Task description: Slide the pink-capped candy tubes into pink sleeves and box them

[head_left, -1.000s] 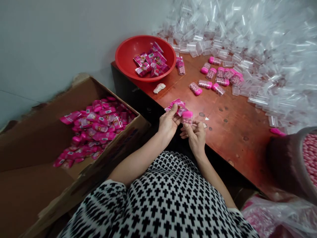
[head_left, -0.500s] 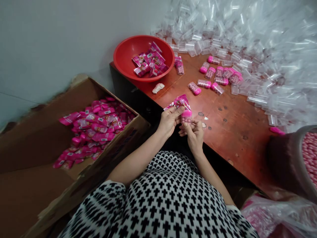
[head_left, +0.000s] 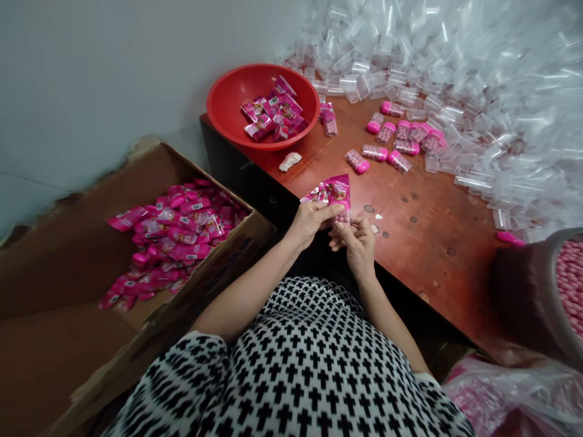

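Both of my hands meet over the table's near edge, around a small clear candy container (head_left: 341, 217) with pink balls inside. A pink printed wrapper (head_left: 338, 187) covers its upper part. My left hand (head_left: 310, 223) pinches the wrapper and container from the left, thumb on top. More shiny pink wrapping (head_left: 316, 195) sticks out beyond its fingers; how many pieces, I cannot tell. My right hand (head_left: 357, 244) grips the container's lower end between thumb and fingers. Just beyond lie several filled containers with pink caps (head_left: 357, 161).
A red bowl (head_left: 223, 124) of wrapped packs stands at the table's far left corner. Clear empty containers (head_left: 455, 67) are heaped across the back and right. A cardboard box (head_left: 218, 258) with wrapped packs is at left, a bucket of pink balls (head_left: 569, 282) at right.
My left thumb has shifted slightly to the right over the container, and the wrapper lies a little flatter along it. Both hands keep their hold.
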`<state>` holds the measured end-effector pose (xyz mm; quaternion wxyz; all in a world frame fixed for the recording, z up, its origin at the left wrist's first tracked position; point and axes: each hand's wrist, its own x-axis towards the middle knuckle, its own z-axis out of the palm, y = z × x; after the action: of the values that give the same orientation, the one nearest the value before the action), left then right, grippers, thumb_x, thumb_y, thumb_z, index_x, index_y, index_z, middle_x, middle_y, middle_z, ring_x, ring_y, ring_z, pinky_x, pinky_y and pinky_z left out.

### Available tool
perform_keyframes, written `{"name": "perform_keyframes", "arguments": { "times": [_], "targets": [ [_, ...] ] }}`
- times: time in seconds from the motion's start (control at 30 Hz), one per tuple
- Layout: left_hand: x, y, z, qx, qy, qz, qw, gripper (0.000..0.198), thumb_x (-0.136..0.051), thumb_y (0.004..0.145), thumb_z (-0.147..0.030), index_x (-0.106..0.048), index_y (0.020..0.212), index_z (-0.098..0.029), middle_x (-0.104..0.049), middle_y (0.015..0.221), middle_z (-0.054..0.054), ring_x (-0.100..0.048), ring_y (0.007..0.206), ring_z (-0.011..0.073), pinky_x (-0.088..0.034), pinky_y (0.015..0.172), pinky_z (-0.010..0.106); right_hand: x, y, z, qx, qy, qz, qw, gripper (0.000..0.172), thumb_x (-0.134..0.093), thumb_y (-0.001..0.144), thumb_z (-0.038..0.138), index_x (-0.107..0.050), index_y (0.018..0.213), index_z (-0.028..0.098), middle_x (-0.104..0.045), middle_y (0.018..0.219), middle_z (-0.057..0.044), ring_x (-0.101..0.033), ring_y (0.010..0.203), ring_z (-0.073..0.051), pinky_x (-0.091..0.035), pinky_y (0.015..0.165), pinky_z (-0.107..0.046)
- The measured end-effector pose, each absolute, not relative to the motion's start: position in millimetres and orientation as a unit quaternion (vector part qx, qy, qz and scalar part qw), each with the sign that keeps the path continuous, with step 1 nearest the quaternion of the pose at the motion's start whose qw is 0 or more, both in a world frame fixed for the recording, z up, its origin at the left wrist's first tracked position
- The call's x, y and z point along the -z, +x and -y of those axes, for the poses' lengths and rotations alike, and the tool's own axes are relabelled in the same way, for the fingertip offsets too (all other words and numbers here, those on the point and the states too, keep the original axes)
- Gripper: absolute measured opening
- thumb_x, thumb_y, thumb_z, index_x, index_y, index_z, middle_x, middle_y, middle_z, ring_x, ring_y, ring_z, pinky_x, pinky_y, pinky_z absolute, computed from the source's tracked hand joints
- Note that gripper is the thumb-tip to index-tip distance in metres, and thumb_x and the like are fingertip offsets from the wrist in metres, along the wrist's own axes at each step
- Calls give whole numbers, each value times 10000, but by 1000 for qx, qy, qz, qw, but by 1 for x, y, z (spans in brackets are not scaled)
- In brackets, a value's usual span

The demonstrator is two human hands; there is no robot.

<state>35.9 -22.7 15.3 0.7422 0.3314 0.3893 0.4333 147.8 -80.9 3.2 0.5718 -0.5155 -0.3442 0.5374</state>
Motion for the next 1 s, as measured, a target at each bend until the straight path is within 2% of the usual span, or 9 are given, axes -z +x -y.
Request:
{"name": "perform_keyframes", "arguments": {
  "times": [0.17, 0.27, 0.47, 0.57, 0.63, 0.77, 0.83, 0.9, 1.0],
  "targets": [
    [-16, 38, 27, -447, 323, -396, 734, 300, -797, 604, -365, -656, 568, -103, -605, 549, 24, -548, 483, 89, -461, 510, 225, -2, 147, 78, -594, -484, 304, 566, 323, -699, 729, 413, -470, 815, 202, -652, 557, 60, -544, 347, -73, -377, 282, -138],
    [-15, 42, 33, -444, 326, -409, 727, 319, -808, 585, -373, -648, 565, -97, -551, 486, 2, -485, 410, 70, -391, 420, 207, 2, 148, 77, -561, -490, 316, 587, 337, -721, 719, 388, -466, 839, 202, -652, 565, 68, -564, 365, -77, -422, 317, -147],
    [-14, 45, 41, -431, 283, -400, 757, 353, -811, 572, -408, -664, 610, -89, -556, 491, 8, -483, 384, 78, -397, 385, 216, 7, 151, 78, -543, -494, 326, 595, 376, -719, 726, 426, -460, 902, 217, -642, 564, 81, -589, 394, -95, -478, 367, -182],
    [-13, 42, 39, -459, 258, -396, 752, 326, -804, 594, -386, -685, 638, -86, -629, 603, 45, -571, 518, 86, -461, 478, 191, 7, 153, 81, -575, -465, 329, 587, 393, -695, 742, 459, -486, 972, 220, -702, 707, 33, -659, 514, -115, -541, 445, -220],
    [-13, 40, 39, -457, 257, -387, 758, 311, -804, 600, -372, -693, 655, -88, -634, 623, 44, -577, 546, 85, -465, 494, 185, 6, 154, 83, -584, -457, 330, 585, 391, -701, 739, 451, -494, 980, 224, -713, 742, 22, -681, 565, -125, -566, 486, -239],
    [-11, 41, 45, -423, 269, -366, 784, 325, -828, 570, -348, -625, 534, -96, -521, 492, -13, -465, 440, 49, -416, 439, 189, 6, 152, 79, -573, -483, 307, 587, 417, -750, 668, 473, -458, 847, 235, -651, 554, 76, -647, 459, -133, -536, 415, -226],
    [-12, 38, 50, -414, 277, -362, 788, 333, -818, 591, -354, -618, 523, -96, -527, 490, -7, -483, 452, 58, -444, 478, 206, 4, 150, 76, -579, -488, 300, 579, 436, -764, 647, 472, -439, 817, 236, -628, 509, 89, -631, 425, -131, -514, 386, -212],
    [-17, 29, 54, -437, 277, -372, 771, 306, -813, 600, -359, -658, 585, -96, -612, 569, 34, -561, 515, 92, -489, 545, 233, 2, 146, 74, -592, -482, 303, 570, 430, -765, 649, 457, -444, 820, 231, -653, 540, 76, -634, 435, -124, -509, 389, -201],
    [-27, -1, 58, -579, 233, -376, 685, 335, -774, 643, -440, -709, 760, -134, -724, 826, 94, -677, 729, 172, -542, 717, 298, -2, 144, 72, -607, -466, 317, 560, 385, -740, 687, 447, -468, 831, 215, -700, 619, 38, -644, 464, -112, -499, 400, -182]
  ]
}}
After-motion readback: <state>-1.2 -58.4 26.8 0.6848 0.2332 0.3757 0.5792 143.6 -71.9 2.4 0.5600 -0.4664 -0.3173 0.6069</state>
